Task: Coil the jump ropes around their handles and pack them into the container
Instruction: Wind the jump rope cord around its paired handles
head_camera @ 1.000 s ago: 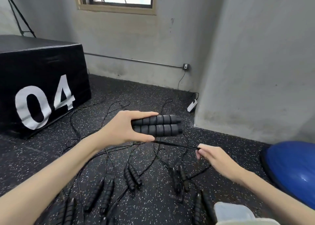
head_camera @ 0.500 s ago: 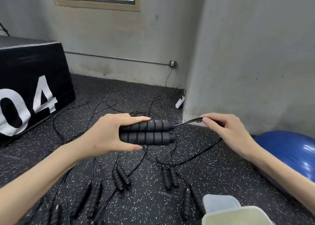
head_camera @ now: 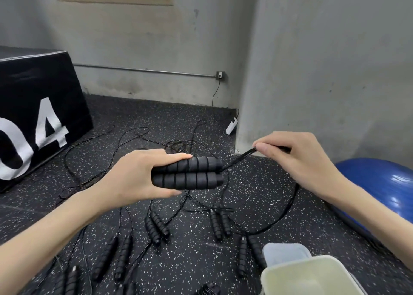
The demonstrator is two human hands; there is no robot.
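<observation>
Held handles: two black ribbed foam jump-rope handles (head_camera: 187, 171) lay side by side, one above the other, long axis running left to right, cord ends pointing right.
Left hand: the left hand (head_camera: 138, 178) gripped the pair at its left half, thumb along the top, fingers curled underneath; the right half stuck out past the fingertips.
Cord: a thin, smooth black cord (head_camera: 237, 160) left the upper handle's right end and rose rightward, then looped down to the floor.
Right hand: the right hand (head_camera: 297, 160) pinched the cord between thumb and forefinger, the other fingers curled behind it.
Floor: black rubber flooring flecked with white (head_camera: 194, 118) carried more ribbed black handle pairs (head_camera: 220, 224) and tangled cords, below the hands.
Container: a pale, smooth plastic tub (head_camera: 290, 270) stood at lower right, a translucent lid (head_camera: 283, 253) just behind it.
Surroundings: a black padded box marked 04 (head_camera: 33, 107) at left; a glossy blue exercise ball (head_camera: 380, 183) at right.
</observation>
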